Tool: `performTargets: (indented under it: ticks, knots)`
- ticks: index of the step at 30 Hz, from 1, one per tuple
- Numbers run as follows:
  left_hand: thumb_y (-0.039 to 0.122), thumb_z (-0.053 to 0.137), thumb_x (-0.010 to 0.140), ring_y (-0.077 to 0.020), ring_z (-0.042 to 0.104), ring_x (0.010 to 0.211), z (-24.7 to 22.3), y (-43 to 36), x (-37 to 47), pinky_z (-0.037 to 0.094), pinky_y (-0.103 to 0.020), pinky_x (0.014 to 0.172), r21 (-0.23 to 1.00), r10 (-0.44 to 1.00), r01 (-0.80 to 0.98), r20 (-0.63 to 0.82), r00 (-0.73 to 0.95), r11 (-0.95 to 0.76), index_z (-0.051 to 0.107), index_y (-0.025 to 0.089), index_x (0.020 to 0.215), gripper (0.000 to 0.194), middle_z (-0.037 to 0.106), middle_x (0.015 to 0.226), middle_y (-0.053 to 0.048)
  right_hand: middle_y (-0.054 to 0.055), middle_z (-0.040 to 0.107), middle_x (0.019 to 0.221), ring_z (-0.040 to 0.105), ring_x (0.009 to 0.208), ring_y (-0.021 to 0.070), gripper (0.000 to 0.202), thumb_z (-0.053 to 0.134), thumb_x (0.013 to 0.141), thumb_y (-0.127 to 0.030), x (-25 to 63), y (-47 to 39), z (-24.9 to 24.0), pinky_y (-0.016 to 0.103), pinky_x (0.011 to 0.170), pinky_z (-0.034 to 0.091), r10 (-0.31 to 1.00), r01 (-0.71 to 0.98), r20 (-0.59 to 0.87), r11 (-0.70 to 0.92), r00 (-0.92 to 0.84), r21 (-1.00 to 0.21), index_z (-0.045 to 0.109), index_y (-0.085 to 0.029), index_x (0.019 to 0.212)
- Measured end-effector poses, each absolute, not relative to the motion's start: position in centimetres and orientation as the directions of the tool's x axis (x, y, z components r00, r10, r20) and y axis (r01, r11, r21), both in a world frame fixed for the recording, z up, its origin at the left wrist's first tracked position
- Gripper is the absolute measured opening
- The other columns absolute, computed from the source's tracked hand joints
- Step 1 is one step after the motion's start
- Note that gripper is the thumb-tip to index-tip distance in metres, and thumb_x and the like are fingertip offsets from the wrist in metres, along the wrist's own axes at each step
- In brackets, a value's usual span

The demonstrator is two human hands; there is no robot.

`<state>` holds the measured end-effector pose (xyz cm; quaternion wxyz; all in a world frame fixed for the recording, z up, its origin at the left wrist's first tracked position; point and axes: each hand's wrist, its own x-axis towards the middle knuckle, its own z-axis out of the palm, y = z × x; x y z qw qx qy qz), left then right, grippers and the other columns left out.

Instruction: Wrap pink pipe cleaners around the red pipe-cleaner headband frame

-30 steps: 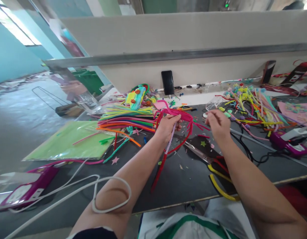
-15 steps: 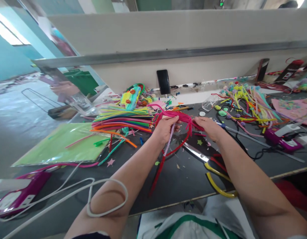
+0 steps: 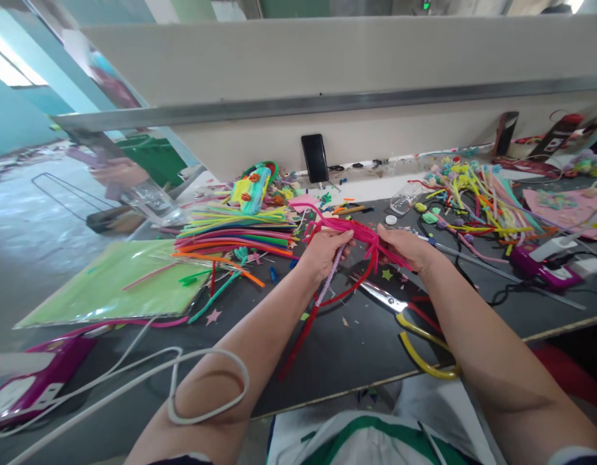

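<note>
Between my hands is a bundle of pink and red pipe cleaners (image 3: 361,236), bound together near its right part. My left hand (image 3: 326,252) pinches the bundle's left side. A lilac pipe cleaner (image 3: 330,276) hangs down from beneath those fingers, beside a red strand (image 3: 299,342) that trails toward the table edge. My right hand (image 3: 403,246) is closed on the right end, close to the binding, with its fingertips partly hidden. Scissors with yellow handles (image 3: 392,303) lie on the table below the bundle, blades slightly apart.
Left of my hands lies a stack of coloured pipe cleaners (image 3: 235,236), by a green sheet in plastic (image 3: 109,278). A phone (image 3: 315,159) leans on the partition. Purple power strips (image 3: 545,266) sit at both sides, and a white cable (image 3: 201,352) loops over my left forearm.
The bound part of the bundle has shifted slightly right and down, and more pink ends show by my right hand. Both hands keep hold; the view has moved a little.
</note>
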<state>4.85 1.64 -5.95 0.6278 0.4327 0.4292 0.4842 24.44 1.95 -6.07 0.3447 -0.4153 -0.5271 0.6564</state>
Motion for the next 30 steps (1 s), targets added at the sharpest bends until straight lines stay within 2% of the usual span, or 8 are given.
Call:
performTargets:
  ticks: [8, 16, 20, 30]
  knots:
    - [0.027, 0.073, 0.07, -0.0057, 0.048, 0.04, -6.34, 1.63, 5.04, 0.033, -0.017, 0.038, 0.964, 0.977, -0.198, -0.149, 0.149, 0.177, 0.06, 0.009, 0.062, 0.023, 0.058, 0.054, -0.002, 0.0, 0.063, 0.056, 0.049, 0.044, 0.008, 0.041, 0.073, 0.067, -0.052, 24.42, 1.52, -5.57, 0.02, 0.044, 0.037, 0.903, 0.058, -0.156, -0.144, -0.399, -0.988, 0.071, -0.013, 0.079]
    - [0.03, 0.075, 0.069, -0.0077, 0.052, 0.042, -6.35, 1.65, 4.86, 0.038, -0.018, 0.038, 0.927, 0.943, -0.243, -0.224, 0.247, 0.284, 0.057, 0.011, 0.067, 0.026, 0.057, 0.056, -0.001, 0.002, 0.07, 0.068, 0.058, 0.055, 0.0104, 0.032, 0.071, 0.071, -0.046, 24.47, 1.47, -5.52, 0.022, 0.055, 0.044, 0.897, 0.036, -0.13, -0.127, -0.423, -0.991, 0.072, -0.014, 0.076]
    - [0.038, 0.073, 0.072, -0.0084, 0.051, 0.042, -6.28, 1.75, 4.78, 0.038, -0.019, 0.037, 0.912, 0.93, -0.244, -0.272, 0.247, 0.331, 0.056, 0.012, 0.066, 0.032, 0.057, 0.055, -0.002, 0.002, 0.071, 0.068, 0.06, 0.056, 0.0118, 0.031, 0.071, 0.071, -0.045, 24.48, 1.46, -5.54, 0.023, 0.057, 0.046, 0.896, 0.053, -0.137, -0.126, -0.422, -0.991, 0.072, -0.015, 0.077]
    - [0.033, 0.07, 0.076, -0.0073, 0.05, 0.04, -6.73, 1.89, 4.76, 0.039, -0.018, 0.04, 0.943, 0.963, -0.231, -0.2, 0.183, 0.24, 0.057, 0.01, 0.056, 0.034, 0.055, 0.05, -0.003, 0.004, 0.071, 0.067, 0.063, 0.057, 0.0151, 0.03, 0.073, 0.068, -0.045, 24.59, 1.79, -5.74, 0.026, 0.058, 0.048, 0.896, 0.092, -0.162, -0.136, -0.414, -0.986, 0.073, -0.016, 0.078]
